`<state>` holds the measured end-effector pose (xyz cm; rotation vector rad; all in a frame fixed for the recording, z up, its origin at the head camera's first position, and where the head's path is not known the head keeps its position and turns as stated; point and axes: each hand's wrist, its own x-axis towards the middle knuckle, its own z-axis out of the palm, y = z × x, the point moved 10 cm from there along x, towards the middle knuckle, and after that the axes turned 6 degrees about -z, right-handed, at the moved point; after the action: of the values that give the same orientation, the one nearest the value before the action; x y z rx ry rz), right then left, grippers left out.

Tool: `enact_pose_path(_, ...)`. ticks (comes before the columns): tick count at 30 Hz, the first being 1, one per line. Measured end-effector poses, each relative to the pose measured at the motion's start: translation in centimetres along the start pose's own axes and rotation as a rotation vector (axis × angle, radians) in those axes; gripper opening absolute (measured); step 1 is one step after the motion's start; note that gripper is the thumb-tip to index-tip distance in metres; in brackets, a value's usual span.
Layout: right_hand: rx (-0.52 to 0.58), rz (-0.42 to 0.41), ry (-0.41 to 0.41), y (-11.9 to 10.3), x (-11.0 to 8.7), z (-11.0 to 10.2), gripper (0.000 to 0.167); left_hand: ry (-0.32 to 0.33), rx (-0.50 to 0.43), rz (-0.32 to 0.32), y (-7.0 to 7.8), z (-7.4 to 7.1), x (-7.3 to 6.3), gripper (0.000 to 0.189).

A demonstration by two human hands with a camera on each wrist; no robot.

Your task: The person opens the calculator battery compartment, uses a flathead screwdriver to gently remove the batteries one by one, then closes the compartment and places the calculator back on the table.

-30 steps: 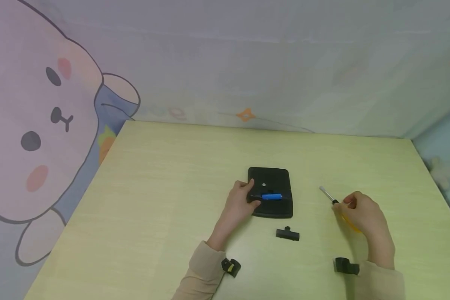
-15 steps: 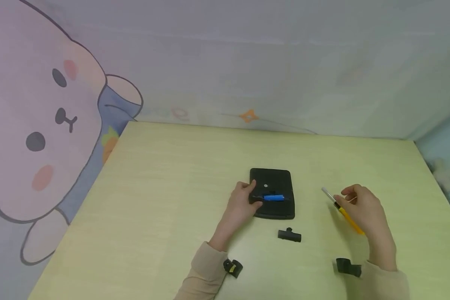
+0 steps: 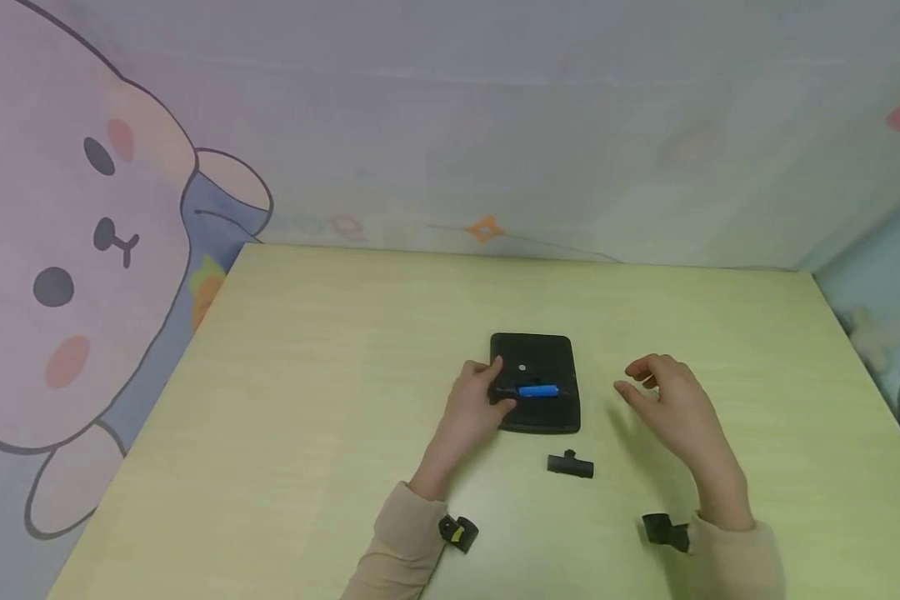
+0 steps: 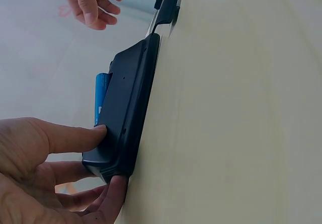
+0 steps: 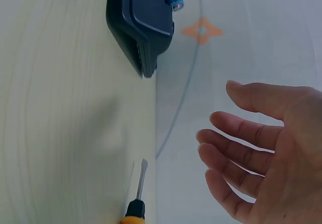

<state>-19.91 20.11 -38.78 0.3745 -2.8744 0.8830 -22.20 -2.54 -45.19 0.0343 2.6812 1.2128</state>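
My left hand (image 3: 471,404) grips the left edge of a flat black device (image 3: 528,346) lying on the table, thumb on the near side and fingers at its edge in the left wrist view. A blue battery (image 3: 537,391) sits in the slot across its back and protrudes above the surface (image 4: 100,95). My right hand (image 3: 663,408) hovers to the right of the device, fingers loosely bent, holding nothing. Below it lies a screwdriver (image 5: 137,204) with a yellow handle, hidden from the head view by that hand. A small black T-shaped battery cover (image 3: 570,464) lies in front of the device.
The pale wooden table (image 3: 330,375) extends around both hands. Behind it hangs a wall cloth (image 3: 457,125) printed with a cartoon bear. A black wrist camera mount (image 3: 457,533) is on the left cuff, another (image 3: 666,532) on the right.
My right hand has released the screwdriver, then moved left and slightly up towards the device. The left hand keeps its grip, and the device and cover stay in place.
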Motion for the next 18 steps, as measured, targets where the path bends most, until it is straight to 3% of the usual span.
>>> enact_pose_path(11,0.032,-0.067,-0.046,-2.3,0.7,2.5,0.03,0.005,-0.015,0.014,0.2,-0.1,0.0,0.064)
enact_pose_path(18,-0.023,-0.157,-0.059,-3.9,1.2,4.0,0.033,0.004,-0.018,0.012,0.1,-0.1,0.0,0.064)
